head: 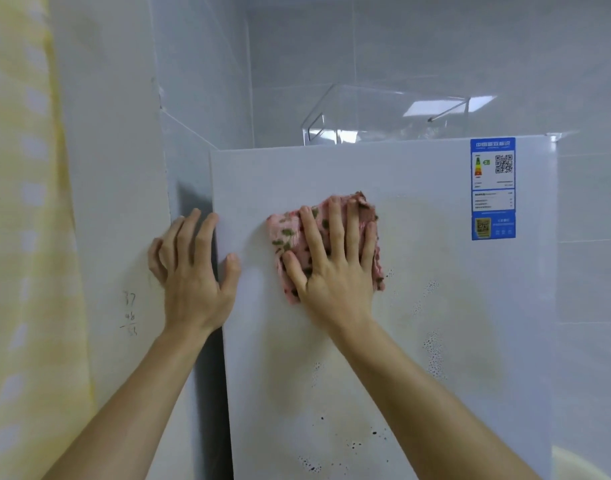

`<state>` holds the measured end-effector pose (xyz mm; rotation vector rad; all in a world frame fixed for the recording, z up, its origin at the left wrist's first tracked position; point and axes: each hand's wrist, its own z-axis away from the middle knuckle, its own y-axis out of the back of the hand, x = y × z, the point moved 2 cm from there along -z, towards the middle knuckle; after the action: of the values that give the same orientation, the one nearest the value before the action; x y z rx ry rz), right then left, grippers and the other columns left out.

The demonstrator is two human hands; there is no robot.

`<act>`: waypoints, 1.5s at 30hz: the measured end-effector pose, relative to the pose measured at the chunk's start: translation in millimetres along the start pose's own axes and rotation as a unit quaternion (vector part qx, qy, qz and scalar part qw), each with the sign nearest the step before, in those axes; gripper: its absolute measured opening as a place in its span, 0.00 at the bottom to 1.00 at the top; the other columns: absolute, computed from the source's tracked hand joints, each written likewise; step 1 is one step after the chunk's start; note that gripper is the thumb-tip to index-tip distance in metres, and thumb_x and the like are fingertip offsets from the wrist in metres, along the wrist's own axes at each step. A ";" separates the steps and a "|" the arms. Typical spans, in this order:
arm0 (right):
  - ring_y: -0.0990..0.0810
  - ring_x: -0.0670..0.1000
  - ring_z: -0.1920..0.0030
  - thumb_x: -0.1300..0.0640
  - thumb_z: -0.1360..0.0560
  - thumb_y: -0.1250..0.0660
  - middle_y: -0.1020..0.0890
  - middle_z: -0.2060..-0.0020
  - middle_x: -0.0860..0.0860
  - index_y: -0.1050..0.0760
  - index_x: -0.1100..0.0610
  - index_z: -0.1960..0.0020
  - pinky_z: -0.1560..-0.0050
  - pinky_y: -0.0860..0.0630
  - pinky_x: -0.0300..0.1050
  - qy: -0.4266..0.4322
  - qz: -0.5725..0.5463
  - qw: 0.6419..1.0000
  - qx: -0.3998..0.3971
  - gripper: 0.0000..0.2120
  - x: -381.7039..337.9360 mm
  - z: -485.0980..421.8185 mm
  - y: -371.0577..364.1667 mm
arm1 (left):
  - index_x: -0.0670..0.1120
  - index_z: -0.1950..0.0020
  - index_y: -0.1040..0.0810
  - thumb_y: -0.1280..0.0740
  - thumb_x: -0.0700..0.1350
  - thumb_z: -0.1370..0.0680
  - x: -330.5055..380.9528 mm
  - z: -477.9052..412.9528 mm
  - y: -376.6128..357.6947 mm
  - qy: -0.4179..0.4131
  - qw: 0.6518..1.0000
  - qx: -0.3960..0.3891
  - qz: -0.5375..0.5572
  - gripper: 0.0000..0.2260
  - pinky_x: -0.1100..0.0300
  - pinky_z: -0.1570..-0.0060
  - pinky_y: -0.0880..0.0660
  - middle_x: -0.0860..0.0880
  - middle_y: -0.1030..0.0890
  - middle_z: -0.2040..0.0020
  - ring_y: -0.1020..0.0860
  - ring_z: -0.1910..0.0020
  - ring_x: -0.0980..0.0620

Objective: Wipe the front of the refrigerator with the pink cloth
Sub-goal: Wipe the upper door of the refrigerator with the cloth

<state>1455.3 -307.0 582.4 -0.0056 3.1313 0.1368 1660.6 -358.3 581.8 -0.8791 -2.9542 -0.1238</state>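
Wiping under way on the fridge (470,289), a tall white front that fills the middle and right of the view, with a pale wall (117,202) close on its left and a yellow curtain (20,237) beyond that. Clear box (383,116) sits on top. Blue label (493,188) stuck at the upper right corner of the front. Pink cloth (290,233), folded and with olive blotches, lies flat against the upper front, left of centre and well apart from the label. Right hand (335,271) presses it there, palm down, fingers straight and spread, not clutching. Left hand (193,271) braces at the fridge's left edge: thumb on the front, fingers nearly straight and reaching over the edge toward the gap. Whether they clasp the side I cannot tell. Dark specks (434,355) scatter below and right of the cloth, more near the bottom of view, and the patch around them looks faintly yellowed. Judgement: only the top left looks done, most of the front remains. To do it well, keep the palm flat so the whole cloth bears on the surface, work in overlapping passes downward, go firmer over the specks, refold to a clean face when soiled, and skirt the label's edges so they do not lift.
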 end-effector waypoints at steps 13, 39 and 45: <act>0.51 0.61 0.15 0.38 0.16 0.45 0.47 0.15 0.58 0.44 0.48 0.15 0.17 0.55 0.66 -0.045 0.018 0.999 -0.003 0.32 22.5 -0.8 10.6 | 0.55 0.17 0.37 0.44 0.62 0.17 -26.2 6.3 -3.3 -0.012 0.999 -0.012 -0.050 0.28 0.31 0.22 0.52 0.44 0.41 0.16 0.47 0.17 0.41; 0.52 0.59 0.15 0.36 0.18 0.45 0.47 0.15 0.55 0.44 0.45 0.15 0.17 0.58 0.65 -0.056 0.010 0.998 0.003 0.34 63.4 -41.8 23.8 | 0.57 0.17 0.38 0.45 0.58 0.16 -13.5 2.8 1.7 -0.007 0.998 -0.035 -0.047 0.26 0.28 0.22 0.57 0.44 0.40 0.17 0.48 0.16 0.40; 0.53 0.59 0.15 0.36 0.17 0.47 0.48 0.15 0.55 0.46 0.46 0.15 0.17 0.57 0.65 -0.070 0.020 0.997 0.010 0.33 68.6 -45.6 25.9 | 0.47 0.19 0.33 0.44 0.46 0.17 4.7 6.6 -4.8 -0.077 0.996 0.011 -0.034 0.24 0.35 0.20 0.50 0.42 0.36 0.18 0.40 0.18 0.42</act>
<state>1386.2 -285.4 629.6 0.0644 2.9943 0.1018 1653.8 -359.2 575.3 -0.8207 -3.1224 -0.0282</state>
